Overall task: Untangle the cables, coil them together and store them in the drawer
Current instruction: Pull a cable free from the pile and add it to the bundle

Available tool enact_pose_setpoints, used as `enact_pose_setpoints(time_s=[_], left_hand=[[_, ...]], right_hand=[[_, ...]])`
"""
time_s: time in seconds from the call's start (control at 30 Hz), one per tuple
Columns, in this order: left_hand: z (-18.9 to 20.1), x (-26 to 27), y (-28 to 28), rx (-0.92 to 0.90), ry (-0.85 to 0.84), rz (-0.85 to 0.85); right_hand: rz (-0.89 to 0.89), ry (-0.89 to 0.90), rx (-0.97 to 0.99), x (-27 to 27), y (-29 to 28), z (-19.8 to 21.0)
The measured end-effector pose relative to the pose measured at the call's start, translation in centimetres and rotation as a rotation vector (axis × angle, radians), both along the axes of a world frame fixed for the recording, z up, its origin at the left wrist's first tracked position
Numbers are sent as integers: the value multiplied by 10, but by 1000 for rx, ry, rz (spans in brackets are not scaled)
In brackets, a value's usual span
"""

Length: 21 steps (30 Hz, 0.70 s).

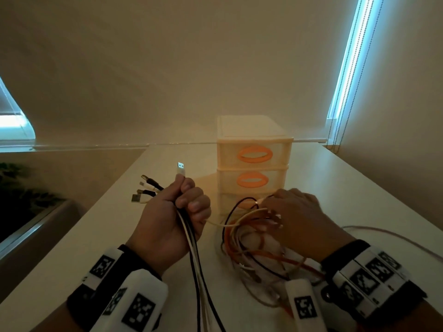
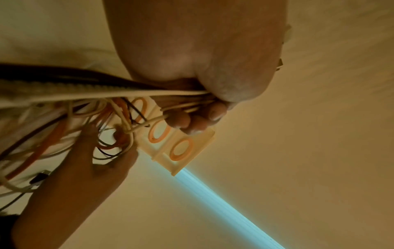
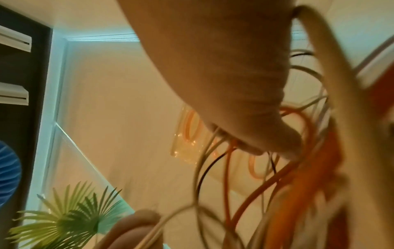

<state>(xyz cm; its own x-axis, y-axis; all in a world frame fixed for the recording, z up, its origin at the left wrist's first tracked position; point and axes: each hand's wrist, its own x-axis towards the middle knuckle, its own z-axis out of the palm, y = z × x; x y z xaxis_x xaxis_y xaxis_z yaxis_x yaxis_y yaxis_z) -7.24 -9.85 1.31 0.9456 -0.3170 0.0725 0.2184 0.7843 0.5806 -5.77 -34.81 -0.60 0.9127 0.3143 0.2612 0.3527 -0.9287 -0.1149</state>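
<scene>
**Inspector:** Starting nearest the wearer, what do you count?

**Assistant:** Two wrists, each with a band of white blocks printed with black-and-white markers [image 1: 141, 307]. Above them, the left hand [image 1: 172, 216] is clenched round a bundle of cables [image 1: 194, 255] that trails down toward the body; I count at least two black strands and two white ones in the fist, but the exact number cannot be told.

**Inspector:** Plugs?

**Assistant:** Five plug ends show beyond the fist. One silver USB plug [image 1: 181, 168] stands upright above the thumb. Four more [image 1: 145, 191] fan out to the left of the hand.

**Inspector:** The right hand?

**Assistant:** The right hand [image 1: 297, 219] lies palm down on the tangled heap of cables [image 1: 251, 250], orange, white and black loops lying on the white table [image 1: 359, 188]. Its fingertips [image 1: 273, 220] are curled into the loops and pinch a white strand. The right wrist view is blurred; it confirms loops around the fingers and no more.

**Inspector:** Farther back?

**Assistant:** One cream drawer unit [image 1: 254, 149] stands just behind the heap. The left wrist view shows three orange oval handles [image 2: 158, 134], so three drawers, all closed. A green plant [image 1: 21, 188] sits to the far left off the table, and two lit window strips [image 1: 352, 56] flank the wall.
</scene>
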Motion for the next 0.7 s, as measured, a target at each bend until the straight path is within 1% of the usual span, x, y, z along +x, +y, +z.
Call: enact_pose_setpoints(time_s=[0.07, 0.13, 0.17, 0.23, 0.3, 0.4, 0.43, 0.47, 0.5, 0.53, 0.63, 0.7], left_hand=[[5, 3, 9, -16, -36, 34], [12, 7, 24, -26, -62, 98], [15, 10, 31, -31, -74, 126], [17, 14, 42, -51, -87, 168], [16, 19, 50, -67, -71, 217], [17, 25, 65, -102, -43, 312], [16, 27, 70, -113, -37, 338], [16, 28, 74, -115, -28, 355], [14, 30, 75, -107, -13, 361], [12, 30, 72, -92, 4, 353], [2, 29, 55, -35, 13, 288], [-2, 26, 41, 12, -6, 231]], right_hand=[[-164, -11, 0, 5, -11, 8], [-308, 86, 65, 10, -26, 18], [-333, 134, 131, 11, -33, 21], [-283, 176, 319, 11, -42, 26], [-224, 172, 551, 6, -43, 32], [-243, 166, 1025, 1, -60, 41], [-248, 174, 1127, 0, -68, 42], [-243, 186, 1151, -1, -75, 42], [-236, 197, 1112, 0, -79, 40], [-240, 198, 1027, 3, -80, 35], [-243, 195, 662, 11, -68, 22], [-144, 181, 480, 12, -59, 19]])
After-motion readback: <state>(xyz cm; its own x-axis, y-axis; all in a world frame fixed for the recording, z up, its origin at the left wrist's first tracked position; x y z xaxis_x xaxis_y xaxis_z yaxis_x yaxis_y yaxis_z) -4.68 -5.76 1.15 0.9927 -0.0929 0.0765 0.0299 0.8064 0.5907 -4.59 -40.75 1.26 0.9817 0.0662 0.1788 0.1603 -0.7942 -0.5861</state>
